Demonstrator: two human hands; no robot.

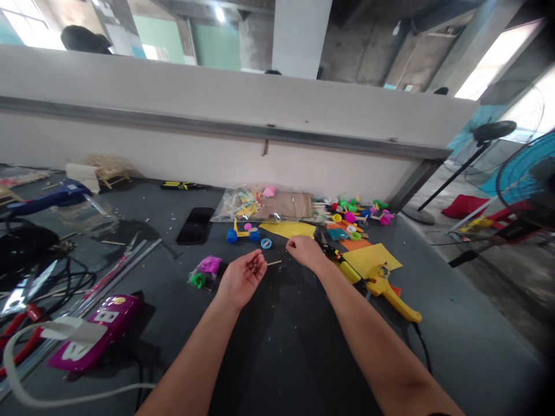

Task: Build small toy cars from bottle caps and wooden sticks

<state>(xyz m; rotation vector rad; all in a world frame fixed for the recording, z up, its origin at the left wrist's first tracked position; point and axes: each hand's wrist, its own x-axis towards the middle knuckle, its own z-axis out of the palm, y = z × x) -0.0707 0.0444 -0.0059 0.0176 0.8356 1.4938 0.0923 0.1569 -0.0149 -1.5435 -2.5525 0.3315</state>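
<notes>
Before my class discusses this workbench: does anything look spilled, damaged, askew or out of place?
Only slight mess: pale crumbs lie loose on the dark tabletop, left of the black phone; they look like stray debris. Nothing appears plainly broken.

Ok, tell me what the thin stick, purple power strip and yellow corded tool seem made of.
Thin stick: probably bare wood, going by its matt tan colour. Purple power strip: likely glossy hard plastic, given its bright sheen. Yellow corded tool: smooth, evenly coloured body, apparently moulded plastic.

2 bare hands (240, 280), perhaps a dark sleeve (439, 414)
</notes>
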